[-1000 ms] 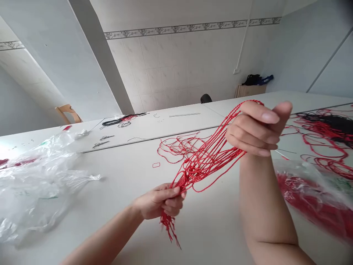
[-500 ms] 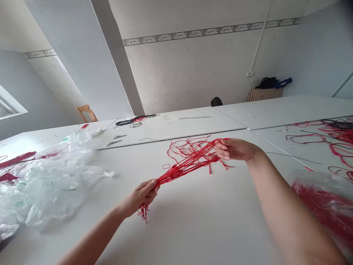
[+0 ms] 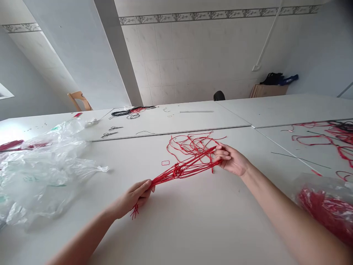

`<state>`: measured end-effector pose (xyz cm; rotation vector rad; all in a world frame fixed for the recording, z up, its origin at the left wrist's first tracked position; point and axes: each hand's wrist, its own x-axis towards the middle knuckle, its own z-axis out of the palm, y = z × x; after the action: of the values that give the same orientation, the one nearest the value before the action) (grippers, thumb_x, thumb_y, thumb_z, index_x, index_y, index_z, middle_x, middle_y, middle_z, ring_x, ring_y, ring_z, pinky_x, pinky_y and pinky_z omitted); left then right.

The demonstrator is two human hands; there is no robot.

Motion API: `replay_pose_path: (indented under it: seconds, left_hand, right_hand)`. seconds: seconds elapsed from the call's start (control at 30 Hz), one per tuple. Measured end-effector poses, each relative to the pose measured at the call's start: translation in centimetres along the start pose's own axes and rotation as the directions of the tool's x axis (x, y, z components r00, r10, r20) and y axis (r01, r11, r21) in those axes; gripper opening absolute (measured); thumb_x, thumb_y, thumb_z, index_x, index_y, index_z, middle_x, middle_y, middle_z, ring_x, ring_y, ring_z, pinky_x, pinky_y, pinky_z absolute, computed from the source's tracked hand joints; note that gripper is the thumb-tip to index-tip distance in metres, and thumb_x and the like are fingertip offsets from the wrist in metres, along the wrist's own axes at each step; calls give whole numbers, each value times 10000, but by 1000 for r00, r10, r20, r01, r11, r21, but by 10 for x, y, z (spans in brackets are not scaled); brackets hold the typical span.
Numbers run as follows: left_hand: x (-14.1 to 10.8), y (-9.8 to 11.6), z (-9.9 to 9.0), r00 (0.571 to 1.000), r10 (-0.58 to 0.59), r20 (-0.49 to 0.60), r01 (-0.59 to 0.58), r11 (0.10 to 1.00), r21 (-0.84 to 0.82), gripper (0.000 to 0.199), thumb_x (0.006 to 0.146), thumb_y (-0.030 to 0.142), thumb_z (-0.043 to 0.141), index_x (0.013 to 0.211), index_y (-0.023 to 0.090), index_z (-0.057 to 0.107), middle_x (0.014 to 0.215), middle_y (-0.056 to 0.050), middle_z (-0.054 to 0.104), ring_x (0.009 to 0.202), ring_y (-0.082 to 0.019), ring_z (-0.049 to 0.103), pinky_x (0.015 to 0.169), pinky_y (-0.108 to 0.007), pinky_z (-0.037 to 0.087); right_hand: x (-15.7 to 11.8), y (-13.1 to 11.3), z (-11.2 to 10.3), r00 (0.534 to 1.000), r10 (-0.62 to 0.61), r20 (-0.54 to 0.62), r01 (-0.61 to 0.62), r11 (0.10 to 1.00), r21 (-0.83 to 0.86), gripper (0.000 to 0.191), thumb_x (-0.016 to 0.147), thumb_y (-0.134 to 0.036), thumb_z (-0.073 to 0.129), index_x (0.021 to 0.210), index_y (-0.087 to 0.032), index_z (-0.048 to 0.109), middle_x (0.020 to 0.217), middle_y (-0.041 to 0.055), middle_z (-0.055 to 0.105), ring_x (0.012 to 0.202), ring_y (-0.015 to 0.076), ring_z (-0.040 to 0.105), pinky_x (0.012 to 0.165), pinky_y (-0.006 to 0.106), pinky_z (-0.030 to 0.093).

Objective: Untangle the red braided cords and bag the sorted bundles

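Observation:
A bundle of red braided cords [image 3: 178, 170] is stretched between my two hands, with a cluster of knots near its middle. My left hand [image 3: 140, 193] is closed round the near end, and short knotted tails hang out below the fist. At the far end, my right hand [image 3: 231, 158] grips the cords, which part into two strands in front of its fingers. Behind the bundle, loose red cords [image 3: 190, 143] lie tangled on the white table [image 3: 176, 228]. A small red cord loop [image 3: 165, 163] lies beside them.
Clear plastic bags [image 3: 55, 176] cover the table's left side, with scissors [image 3: 110, 134] behind them. Black cords [image 3: 129, 111] and a ruler-like strip [image 3: 196, 111] lie farther back. To the right are a bag of red cords [image 3: 322, 209] and more loose cords [image 3: 325, 141].
My right hand has come down slightly and turned, its fingers now closed round the cords. My left hand has shifted a little left. The view has tilted down a bit.

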<state>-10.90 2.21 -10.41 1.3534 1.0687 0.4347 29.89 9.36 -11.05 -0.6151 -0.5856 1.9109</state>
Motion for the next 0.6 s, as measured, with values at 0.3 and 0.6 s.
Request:
replay_pose_path:
  seconds: [0.3,0.6]
  left_hand:
    - [-9,4,9,930,242,-278,-50,830,556,462,1066,548,303,1017,227,632,724,9,499,641,-167,455,595,-289,405]
    - [-27,20,55,884,467,6,-308,574,758,340,1096,344,312,982,222,607,827,-30,671,661,-170,618,639,-283,451]
  right_hand:
    - [-14,14,53,961,-74,-267,117,982,150,101,961,-223,523,1006,-146,571,632,-63,466,428,42,344,399,142,375]
    - [-49,130,124,958,-188,217,287,622,-729,732,790,-330,811,1418,-300,436,1298,60,601,1094,196,613,832,310,545]
